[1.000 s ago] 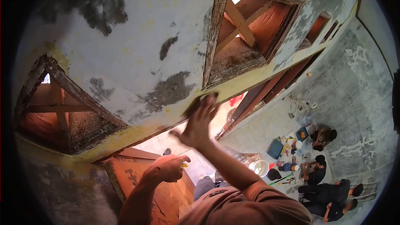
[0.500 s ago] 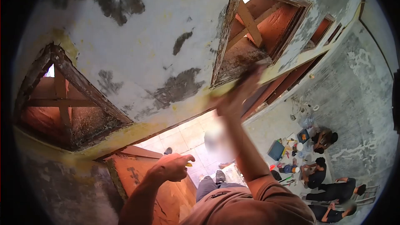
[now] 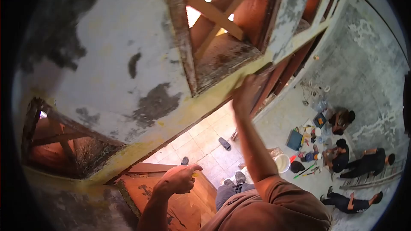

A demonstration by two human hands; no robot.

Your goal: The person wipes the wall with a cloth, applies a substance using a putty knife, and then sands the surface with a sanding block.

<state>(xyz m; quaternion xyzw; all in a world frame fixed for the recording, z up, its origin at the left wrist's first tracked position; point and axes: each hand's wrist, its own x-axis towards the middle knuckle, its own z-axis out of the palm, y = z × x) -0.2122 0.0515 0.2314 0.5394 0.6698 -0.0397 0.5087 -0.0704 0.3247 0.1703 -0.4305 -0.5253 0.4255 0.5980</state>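
Note:
My right hand (image 3: 244, 96) is raised to the yellow-edged lower strip of the wall (image 3: 171, 122), just below a wooden-framed opening (image 3: 227, 38) with crossed slats. It is smeared by motion. A dark, flat-edged thing (image 3: 264, 69) shows at its fingertips, too blurred to name. My left hand (image 3: 177, 180) is held lower, in front of an orange-brown wooden door panel (image 3: 188, 209). Its fingers are curled, the index finger partly stretched, around a small yellow thing (image 3: 195, 174) that is mostly hidden.
Far below, a tiled floor (image 3: 201, 141) carries a dark sandal (image 3: 224, 143) and a white bucket (image 3: 282, 162). Several people sit or stand at the right by tools, a teal case (image 3: 294, 140) and a ladder (image 3: 376, 180). A second framed opening (image 3: 64, 145) lies left.
The view has shifted, so the framed openings now sit further left. My right hand has moved along the lower wall strip. My left hand stays curled around the yellow thing.

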